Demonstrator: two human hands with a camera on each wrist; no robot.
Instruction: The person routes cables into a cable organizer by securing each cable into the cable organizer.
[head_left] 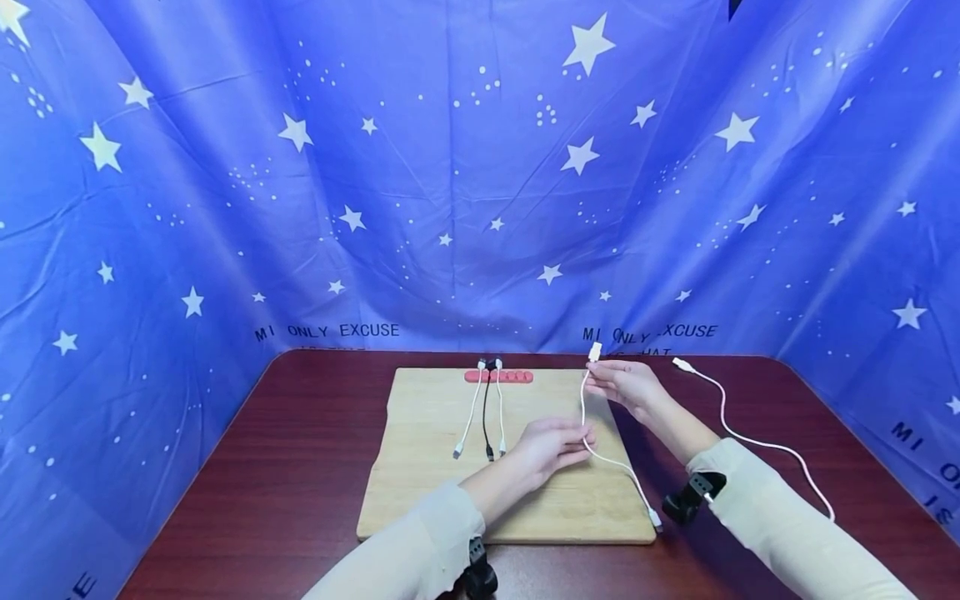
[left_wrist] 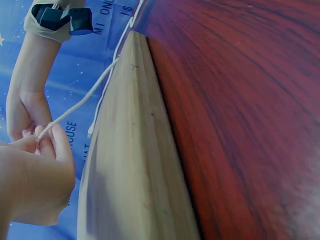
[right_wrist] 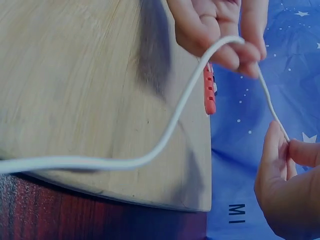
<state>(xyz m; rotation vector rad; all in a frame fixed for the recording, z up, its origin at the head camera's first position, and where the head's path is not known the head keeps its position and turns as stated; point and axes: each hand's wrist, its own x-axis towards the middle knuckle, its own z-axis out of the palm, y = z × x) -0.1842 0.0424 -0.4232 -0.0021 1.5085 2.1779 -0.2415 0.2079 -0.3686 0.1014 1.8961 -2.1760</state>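
White cable (head_left: 617,462), pinched twice by the wooden board (head_left: 427,492)!
The right hand (head_left: 628,387) pinches just below one plug (head_left: 595,352), near the board's far right corner; the left hand (head_left: 551,450) pinches lower, above its right half; the other plug (head_left: 657,522) is at its near right corner.

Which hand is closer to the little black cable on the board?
Left. The left hand is just right of the black cable, over the wooden board; the right hand is farther right, by the board's far right corner.

Held cable (right_wrist: 174,121) smooth plastic; board (head_left: 420,483) matt wood; tabletop (head_left: 270,450) glossy; backdrop (head_left: 480,158) cloth.
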